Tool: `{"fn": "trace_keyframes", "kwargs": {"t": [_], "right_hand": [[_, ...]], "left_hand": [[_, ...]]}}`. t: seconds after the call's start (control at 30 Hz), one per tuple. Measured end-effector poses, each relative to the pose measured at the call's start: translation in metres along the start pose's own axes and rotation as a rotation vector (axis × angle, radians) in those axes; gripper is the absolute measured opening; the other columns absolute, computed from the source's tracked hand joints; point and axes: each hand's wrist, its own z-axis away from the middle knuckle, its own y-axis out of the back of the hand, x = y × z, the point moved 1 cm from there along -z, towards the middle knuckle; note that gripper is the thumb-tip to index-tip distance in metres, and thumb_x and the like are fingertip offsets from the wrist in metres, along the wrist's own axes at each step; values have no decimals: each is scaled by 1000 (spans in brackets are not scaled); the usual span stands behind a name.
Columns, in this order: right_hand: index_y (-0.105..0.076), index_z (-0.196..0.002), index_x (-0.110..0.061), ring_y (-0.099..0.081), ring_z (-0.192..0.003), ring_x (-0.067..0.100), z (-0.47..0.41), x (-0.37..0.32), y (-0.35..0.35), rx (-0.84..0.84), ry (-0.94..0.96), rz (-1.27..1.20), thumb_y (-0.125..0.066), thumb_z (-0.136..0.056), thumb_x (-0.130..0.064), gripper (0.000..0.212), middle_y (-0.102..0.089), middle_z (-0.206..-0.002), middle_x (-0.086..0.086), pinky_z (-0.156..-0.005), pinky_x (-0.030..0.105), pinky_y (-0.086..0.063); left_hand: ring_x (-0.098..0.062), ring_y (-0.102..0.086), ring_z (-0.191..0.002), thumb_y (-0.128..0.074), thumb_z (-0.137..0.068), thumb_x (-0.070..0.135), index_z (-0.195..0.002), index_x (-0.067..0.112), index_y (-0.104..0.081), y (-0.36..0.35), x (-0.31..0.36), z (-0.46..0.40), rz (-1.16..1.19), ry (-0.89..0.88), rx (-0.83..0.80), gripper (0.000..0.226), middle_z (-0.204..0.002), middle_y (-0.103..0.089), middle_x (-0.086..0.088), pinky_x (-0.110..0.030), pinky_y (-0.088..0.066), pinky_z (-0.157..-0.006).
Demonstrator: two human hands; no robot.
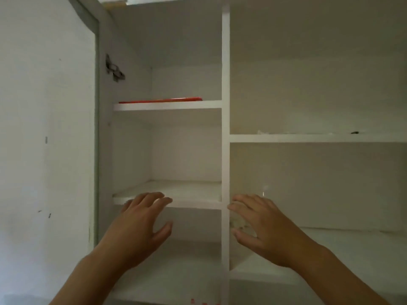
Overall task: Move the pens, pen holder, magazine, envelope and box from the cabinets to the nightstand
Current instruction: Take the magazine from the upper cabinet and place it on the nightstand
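White shelves fill the open cabinet [225, 106] before us. A flat red item [160, 100], possibly the magazine or the envelope, lies on the upper left shelf [167, 105]. We raise our left hand [141, 225] in front of the middle left shelf [193, 201], fingers spread and empty. Our right hand [262, 227], likewise spread and holding nothing, hovers beside the central divider [225, 164].

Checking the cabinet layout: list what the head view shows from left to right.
Open door → hinge → red flat item on the upper shelf → left hand → divider → right hand → dark speck.
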Motion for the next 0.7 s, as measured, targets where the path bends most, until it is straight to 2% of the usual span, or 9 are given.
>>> {"fn": "trace_keyframes", "kwargs": {"t": [0.1,0.27,0.37,0.53,0.7], "right_hand": [[-45,-151,-35,-29,-145,3,-36,-4,27,64,48,60,-38,-101,-62,58,-38,-159,-15,-118,20,-15],[-46,-151,-34,-30,-146,5,-93,-7,64,148,84,117,-43,-101,-60,57,-40,-159,-13,-120,30,-23],[-50,-149,-30,-35,-143,9,-124,-11,83,177,109,144,-39,-98,-62,62,-44,-155,-10,-120,39,-32],[-51,-149,-26,-36,-144,12,-169,-17,109,255,127,203,-40,-96,-59,63,-45,-156,-5,-118,41,-33],[-50,-150,-23,-38,-143,15,-207,-19,126,329,126,259,-51,-101,-48,55,-44,-156,-3,-116,43,-36]], "left_hand": [[-12,-42,-139,-30,-86,69,-146,38,-49,20,-9,-27,11,-10,90,71,-150,-50,12,-39,-37,-117],[-13,-38,-143,-28,-89,69,-150,39,-43,46,-15,-65,-37,-54,147,70,-154,-45,11,-40,-33,-120],[-14,-32,-148,-40,-98,62,-154,39,-36,61,-21,-85,-75,-52,163,61,-160,-38,10,-40,-27,-124],[-17,-33,-147,-45,-100,58,-154,35,-38,86,-35,-115,-134,-66,218,59,-159,-39,7,-42,-26,-124],[-19,-38,-145,-46,-100,55,-153,29,-41,109,-52,-140,-201,-77,282,59,-157,-43,3,-46,-30,-122]]}}
